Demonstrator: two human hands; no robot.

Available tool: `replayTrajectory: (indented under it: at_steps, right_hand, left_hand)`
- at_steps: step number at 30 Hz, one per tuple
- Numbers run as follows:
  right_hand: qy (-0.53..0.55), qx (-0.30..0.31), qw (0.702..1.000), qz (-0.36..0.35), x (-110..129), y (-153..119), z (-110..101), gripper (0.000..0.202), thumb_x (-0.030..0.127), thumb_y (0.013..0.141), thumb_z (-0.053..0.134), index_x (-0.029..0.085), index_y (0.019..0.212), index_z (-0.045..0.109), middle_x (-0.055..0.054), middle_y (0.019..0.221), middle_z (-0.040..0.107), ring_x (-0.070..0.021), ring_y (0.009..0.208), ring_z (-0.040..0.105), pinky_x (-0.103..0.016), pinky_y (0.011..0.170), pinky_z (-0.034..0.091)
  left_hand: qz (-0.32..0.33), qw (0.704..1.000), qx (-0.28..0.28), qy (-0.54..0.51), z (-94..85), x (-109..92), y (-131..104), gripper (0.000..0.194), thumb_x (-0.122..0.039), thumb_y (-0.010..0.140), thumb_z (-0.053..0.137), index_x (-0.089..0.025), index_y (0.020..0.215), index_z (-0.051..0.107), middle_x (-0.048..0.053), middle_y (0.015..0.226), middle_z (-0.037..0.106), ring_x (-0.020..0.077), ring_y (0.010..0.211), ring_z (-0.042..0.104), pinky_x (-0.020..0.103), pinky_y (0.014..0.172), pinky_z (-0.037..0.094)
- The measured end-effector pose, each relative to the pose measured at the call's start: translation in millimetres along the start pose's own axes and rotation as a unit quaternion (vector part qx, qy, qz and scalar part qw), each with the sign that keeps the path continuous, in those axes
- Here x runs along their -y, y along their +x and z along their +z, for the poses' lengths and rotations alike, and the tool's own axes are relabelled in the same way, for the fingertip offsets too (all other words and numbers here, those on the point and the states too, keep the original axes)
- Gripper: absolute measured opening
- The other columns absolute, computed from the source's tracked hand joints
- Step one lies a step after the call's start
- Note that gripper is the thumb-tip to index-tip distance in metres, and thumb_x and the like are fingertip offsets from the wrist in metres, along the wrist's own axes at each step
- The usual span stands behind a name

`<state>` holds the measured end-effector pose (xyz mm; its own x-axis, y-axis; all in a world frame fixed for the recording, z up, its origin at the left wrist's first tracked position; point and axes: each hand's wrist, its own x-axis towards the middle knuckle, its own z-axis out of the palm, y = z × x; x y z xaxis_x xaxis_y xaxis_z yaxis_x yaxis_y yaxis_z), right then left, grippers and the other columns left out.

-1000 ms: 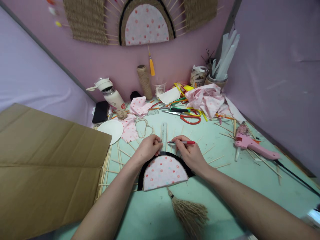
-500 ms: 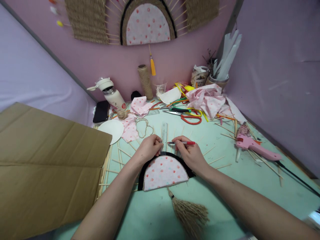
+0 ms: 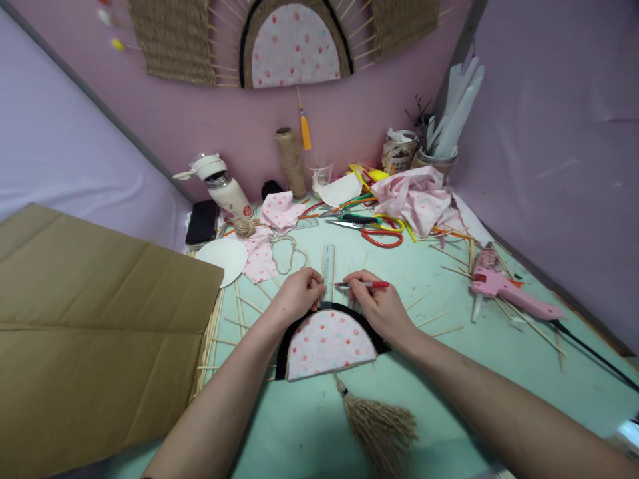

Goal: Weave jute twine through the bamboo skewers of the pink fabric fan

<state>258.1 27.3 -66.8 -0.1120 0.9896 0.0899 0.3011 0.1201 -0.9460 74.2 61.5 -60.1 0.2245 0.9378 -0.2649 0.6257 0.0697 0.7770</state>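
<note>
A half-round piece of pink dotted fabric with a black rim lies flat, thin sticks fanning out from its curved edge. My left hand is closed on the lower left side of a clear ruler, which stands upright in the view above the rim. In my right hand is a red pen, its tip pointing left at a stick beside the ruler. Below the half-round lies a twine tassel.
Cardboard covers the left side. A pink glue gun with a black cord lies right among loose sticks. Behind are red-handled scissors, crumpled fabric, a white bottle, a phone and a twine spool.
</note>
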Motion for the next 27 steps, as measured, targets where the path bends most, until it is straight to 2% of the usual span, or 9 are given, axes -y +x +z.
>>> replayTrajectory:
  at_steps: [27]
  right_hand:
    - [-0.002, -0.001, 1.000, -0.001, 0.7, 0.3, -1.1, 0.030, 0.039, 0.090, 0.038, 0.018, 0.089, 0.060, -0.001, 0.064, 0.059, -0.0145, 0.060, 0.055, -0.026, 0.057, 0.039]
  left_hand:
    - [-0.011, 1.000, 0.000, -0.004, -0.3, -3.2, -0.4, 0.012, -0.028, 0.076, 0.053, -0.019, 0.084, 0.052, -0.006, 0.049, 0.055, 0.0102, 0.042, 0.053, 0.022, 0.046, 0.038]
